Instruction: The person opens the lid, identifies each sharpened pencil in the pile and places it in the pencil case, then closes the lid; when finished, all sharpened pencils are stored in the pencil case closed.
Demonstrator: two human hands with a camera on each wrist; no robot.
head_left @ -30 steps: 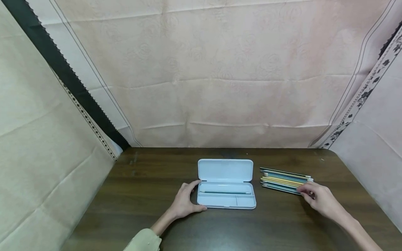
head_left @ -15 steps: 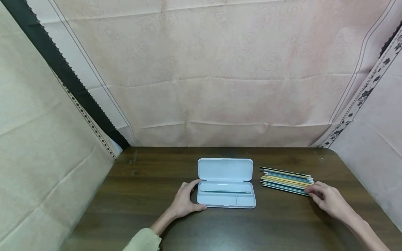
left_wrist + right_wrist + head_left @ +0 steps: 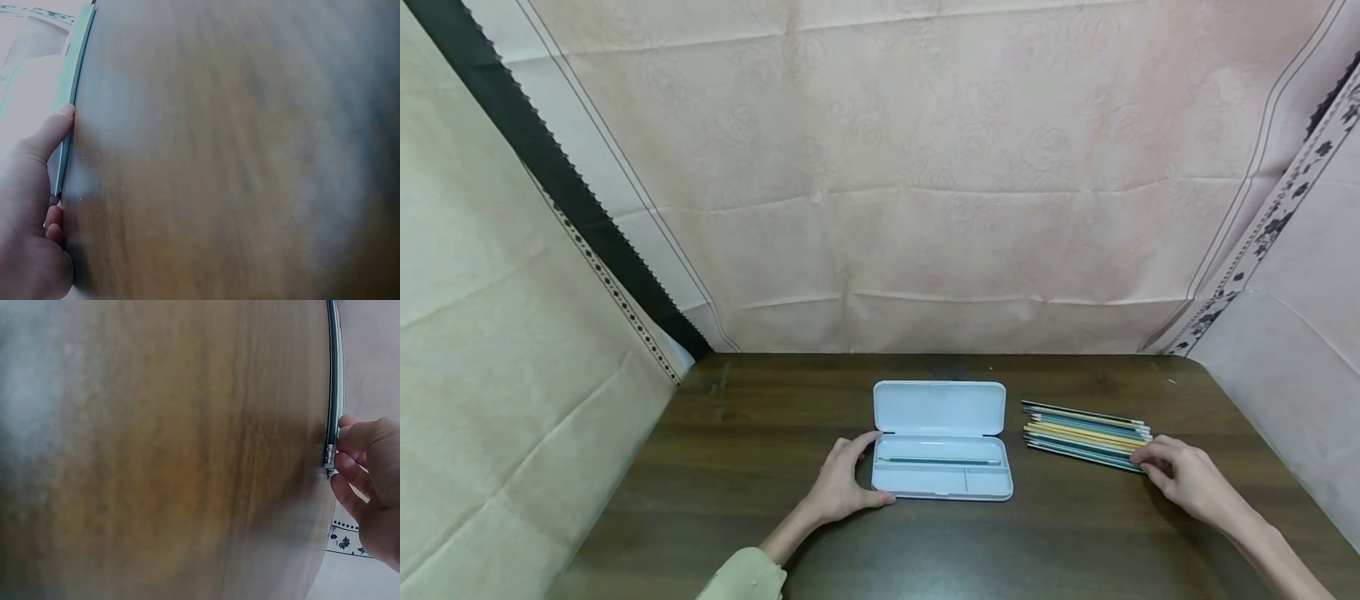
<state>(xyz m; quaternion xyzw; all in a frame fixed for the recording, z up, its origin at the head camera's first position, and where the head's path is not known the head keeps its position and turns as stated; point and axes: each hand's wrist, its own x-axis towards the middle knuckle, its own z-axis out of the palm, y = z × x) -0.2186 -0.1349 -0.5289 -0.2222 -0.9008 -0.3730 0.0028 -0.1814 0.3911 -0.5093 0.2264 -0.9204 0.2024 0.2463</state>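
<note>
A light blue pencil case (image 3: 925,483) lies with its lid up on the table, and a single green pencil (image 3: 940,460) rests in its long compartment. My left hand (image 3: 838,483) grips the case's left end, thumb at the front edge and fingers toward the hinge; in the left wrist view the thumb (image 3: 56,128) presses the case's side. Right of the case lies a row of several pencils (image 3: 1075,429), dark, green and yellow. At their right end my right hand (image 3: 1183,479) pinches the nearest dark pencil (image 3: 332,375) close to its metal-banded end.
The brown wooden table (image 3: 955,550) carries the case and the pencils. Pale patterned cloth (image 3: 925,208) hangs behind the table and along both sides. A gap of bare wood separates the case from the pencil row.
My right hand has slid slightly right along the nearest pencil toward its end, and over the last half second it has barely moved. My left hand keeps its place on the case.
</note>
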